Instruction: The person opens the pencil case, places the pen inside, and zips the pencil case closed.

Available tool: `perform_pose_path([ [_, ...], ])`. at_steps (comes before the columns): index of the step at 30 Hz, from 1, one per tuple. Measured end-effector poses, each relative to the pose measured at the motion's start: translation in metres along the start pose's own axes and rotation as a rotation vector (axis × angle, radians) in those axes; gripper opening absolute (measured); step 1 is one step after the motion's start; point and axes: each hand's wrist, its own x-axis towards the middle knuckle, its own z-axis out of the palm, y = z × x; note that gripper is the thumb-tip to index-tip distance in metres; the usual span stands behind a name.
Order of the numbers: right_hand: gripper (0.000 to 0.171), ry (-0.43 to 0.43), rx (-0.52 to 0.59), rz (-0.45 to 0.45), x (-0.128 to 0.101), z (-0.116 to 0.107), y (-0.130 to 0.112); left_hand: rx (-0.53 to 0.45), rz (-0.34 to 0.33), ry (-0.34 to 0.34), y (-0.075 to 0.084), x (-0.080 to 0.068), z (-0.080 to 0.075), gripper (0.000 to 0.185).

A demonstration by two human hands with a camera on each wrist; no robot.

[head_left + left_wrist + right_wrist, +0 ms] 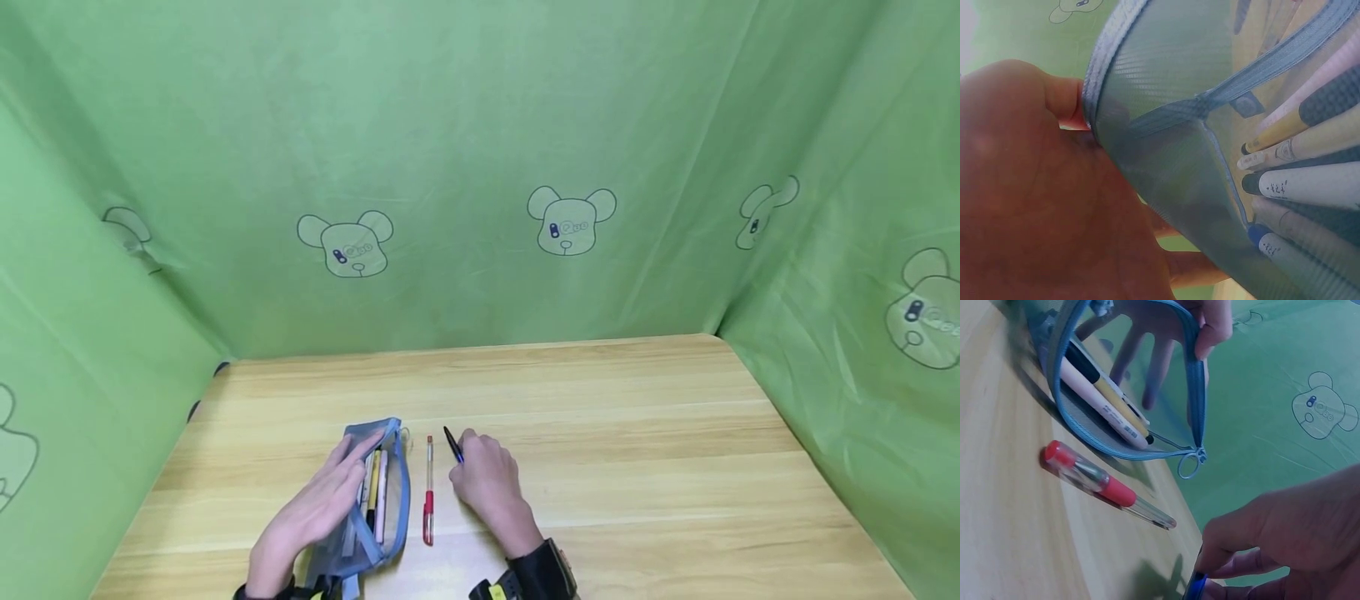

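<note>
A blue mesh pencil pouch (382, 521) lies open on the wooden table (637, 433), with several pens (1107, 394) inside it. My left hand (318, 504) holds the pouch's upper flap up, fingers behind the mesh and thumb (1213, 325) over the zip rim. A red pen (428, 500) lies on the table just right of the pouch. To the right of that pen, my right hand (486, 482) pinches a dark blue pen (453, 444), its tip pointing away from me. In the left wrist view the mesh (1172, 125) fills the frame over my palm (1035, 206).
Green cloth with bear prints (570, 221) walls the table in at the back and both sides. The pouch's zip pull ring (1189, 465) hangs at its far end. Bare wood stretches to the right and far side of the table.
</note>
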Motion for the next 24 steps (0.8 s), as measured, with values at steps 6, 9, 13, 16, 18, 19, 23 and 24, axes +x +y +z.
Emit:
perform_pose_path([
  [6, 0.03, 0.031, 0.043, -0.042, 0.0, -0.0037, -0.0003, 0.02, 0.026, 0.019, -0.001, 0.0, 0.0005, 0.055],
  [9, 0.03, 0.036, 0.07, -0.067, -0.0012, -0.0048, -0.0017, 0.035, 0.05, 0.031, -0.0019, -0.0008, 0.0007, 0.055],
  [13, 0.031, 0.033, 0.101, -0.081, -0.0017, -0.0064, -0.0023, 0.031, 0.047, 0.027, -0.0021, -0.0007, 0.001, 0.055],
  [16, 0.031, 0.013, 0.133, -0.079, -0.0016, -0.0081, -0.003, 0.027, 0.036, 0.024, -0.0016, -0.0007, 0.0007, 0.055],
  [18, 0.031, -0.01, 0.171, -0.081, -0.001, -0.0093, -0.0035, 0.027, 0.029, 0.022, -0.0014, -0.0008, 0.0005, 0.054],
  [19, 0.031, -0.025, 0.196, -0.083, -0.0006, -0.0098, -0.0039, 0.027, 0.028, 0.022, -0.0015, -0.0008, 0.0004, 0.054],
  [23, 0.034, -0.1, 0.29, -0.083, 0.0005, -0.0104, -0.0054, 0.025, 0.019, 0.019, -0.0014, -0.0009, -0.0001, 0.054],
  [24, 0.035, -0.118, 0.307, -0.082, 0.0006, -0.0102, -0.0059, 0.022, 0.018, 0.019, -0.0013, -0.0008, -0.0002, 0.054],
])
